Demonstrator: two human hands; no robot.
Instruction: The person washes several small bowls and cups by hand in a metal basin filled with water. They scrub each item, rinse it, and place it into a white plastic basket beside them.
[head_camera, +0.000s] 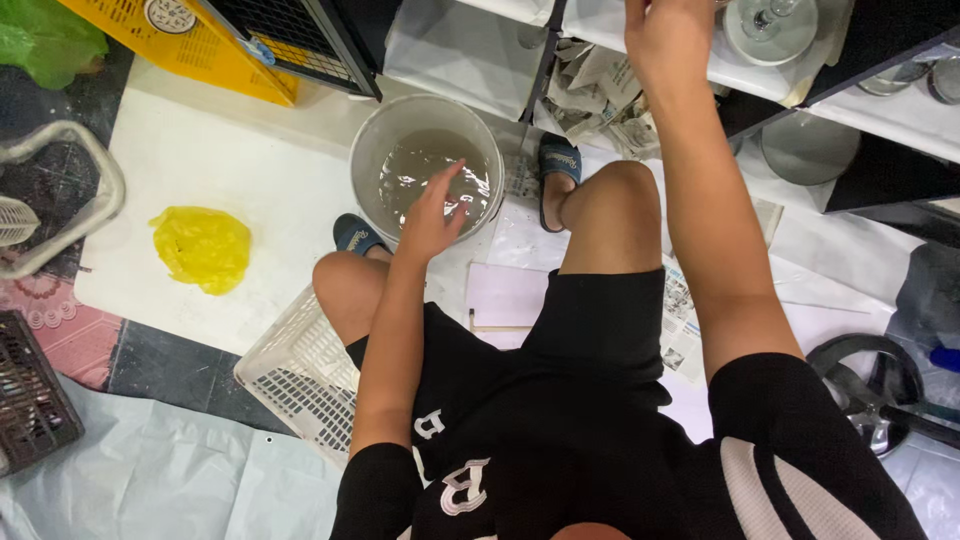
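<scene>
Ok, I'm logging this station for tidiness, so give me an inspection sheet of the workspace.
Surface: white board on the floor, plastic sheeting around it.
Job's things: grey bucket of cloudy water; stemmed glass on the shelf.
Clutter: yellow bag, crumpled newspaper, white basket lying under the leg.
Hands: left hand open over the bucket; right hand raised to the shelf, grip cut off by the frame.
Cables: nothing seen.
Surroundings: yellow crate, dark crate, round metal stand.
</scene>
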